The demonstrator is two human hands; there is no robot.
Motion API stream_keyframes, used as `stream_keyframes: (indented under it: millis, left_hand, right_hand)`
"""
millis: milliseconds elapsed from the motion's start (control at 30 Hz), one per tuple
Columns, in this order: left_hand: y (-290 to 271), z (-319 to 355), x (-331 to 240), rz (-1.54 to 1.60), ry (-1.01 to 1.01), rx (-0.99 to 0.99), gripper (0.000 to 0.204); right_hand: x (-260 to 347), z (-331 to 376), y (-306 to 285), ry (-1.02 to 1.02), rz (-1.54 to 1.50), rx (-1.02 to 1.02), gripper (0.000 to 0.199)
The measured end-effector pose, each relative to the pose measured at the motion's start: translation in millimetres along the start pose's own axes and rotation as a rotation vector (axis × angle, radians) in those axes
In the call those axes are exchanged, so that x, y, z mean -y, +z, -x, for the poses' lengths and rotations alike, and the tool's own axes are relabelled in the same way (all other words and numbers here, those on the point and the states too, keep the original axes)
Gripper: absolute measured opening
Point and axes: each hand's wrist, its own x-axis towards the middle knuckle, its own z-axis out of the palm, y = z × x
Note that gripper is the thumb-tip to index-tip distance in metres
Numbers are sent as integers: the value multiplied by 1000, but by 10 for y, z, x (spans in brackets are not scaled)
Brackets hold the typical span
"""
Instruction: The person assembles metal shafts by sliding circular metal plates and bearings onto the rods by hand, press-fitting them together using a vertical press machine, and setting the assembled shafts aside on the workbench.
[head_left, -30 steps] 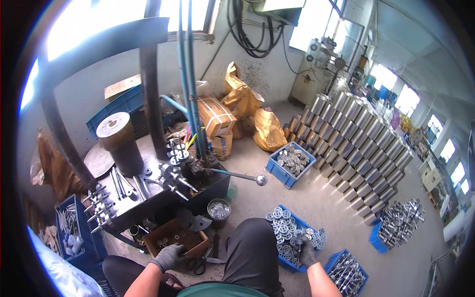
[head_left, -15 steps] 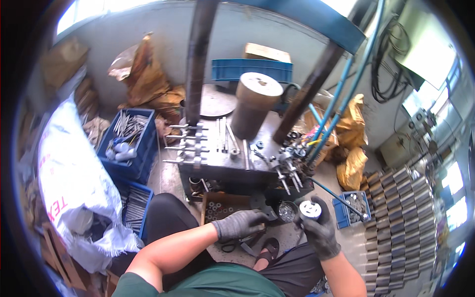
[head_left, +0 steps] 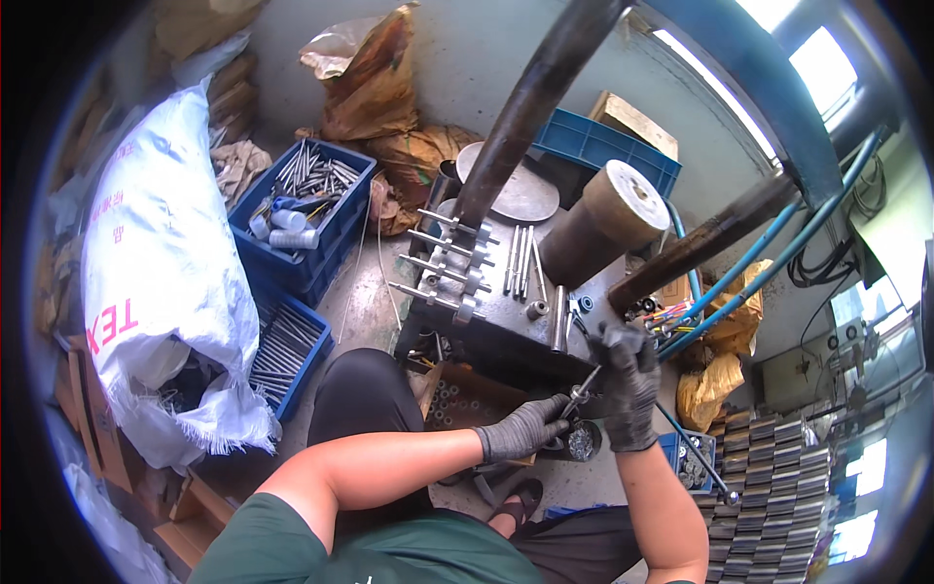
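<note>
My left hand (head_left: 525, 429), in a grey knit glove, is closed on a thin metal shaft (head_left: 581, 392) with a thicker collar, tilted upward in front of the press table. My right hand (head_left: 630, 380), in a dark grey glove, is raised beside the table's front right corner. Its fingers are blurred, so what it holds, if anything, cannot be made out. Just below the shaft stands a round bowl of small metal parts (head_left: 584, 441). On the metal press table (head_left: 506, 326), several collared shafts (head_left: 449, 268) lie in a row along the left edge.
A thick steel cylinder (head_left: 599, 222) stands on the table between two dark posts (head_left: 535, 112), with thin rods (head_left: 520, 261) beside it. Blue crates (head_left: 302, 209) of metal rods and a white sack (head_left: 165, 282) are at left. Stacked metal pieces (head_left: 778, 487) fill the right.
My left hand has moved right and now grips a shaft. My right hand has lifted toward the table; the round white-faced part it held is no longer visible. The view has turned.
</note>
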Motion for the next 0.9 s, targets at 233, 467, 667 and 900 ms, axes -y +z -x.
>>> stream_keyframes:
  millis: [233,467,667,900]
  left_hand:
    - [-14,-41,214,285,-307,-131,29]
    - [-79,-129,220,404,-376,-143,23]
    - [-112,-215,293,502,-315,-155,18]
    - [-251,-250,21,270,-232,-208,20]
  right_hand:
    - [629,-854,-25,-288,307,14,55]
    - [927,-1712,-189,-417,658,-43,62]
    - [967,-2165,-135,-513,1021,-15,45]
    - [937,-2476,75,-448,1256,17,49]
